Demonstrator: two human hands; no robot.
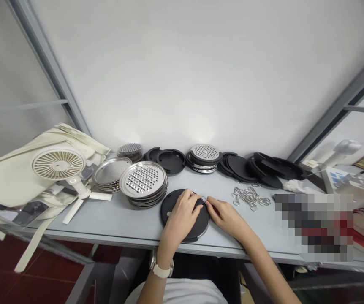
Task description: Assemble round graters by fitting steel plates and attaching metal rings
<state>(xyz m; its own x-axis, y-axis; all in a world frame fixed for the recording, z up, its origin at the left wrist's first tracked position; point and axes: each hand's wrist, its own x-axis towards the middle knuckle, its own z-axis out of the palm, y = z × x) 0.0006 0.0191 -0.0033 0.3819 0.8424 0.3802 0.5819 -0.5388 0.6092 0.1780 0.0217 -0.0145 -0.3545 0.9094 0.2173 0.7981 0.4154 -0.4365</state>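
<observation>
A black round disc with a metal rim (172,202) lies on the grey table in front of me. My left hand (183,215) rests on top of it, fingers curled over its upper edge. My right hand (223,213) sits at the disc's right edge, thumb and finger pinched on a small metal ring (203,199). Both hands meet at that ring. A white watch is on my left wrist.
A pile of metal rings (250,197) lies right of the disc. Stacks of perforated metal plates (143,181), plain metal plates (110,172) and black discs (169,160) line the table's back. A white fan (58,164) on a cloth bag stands left. Clutter fills the right end.
</observation>
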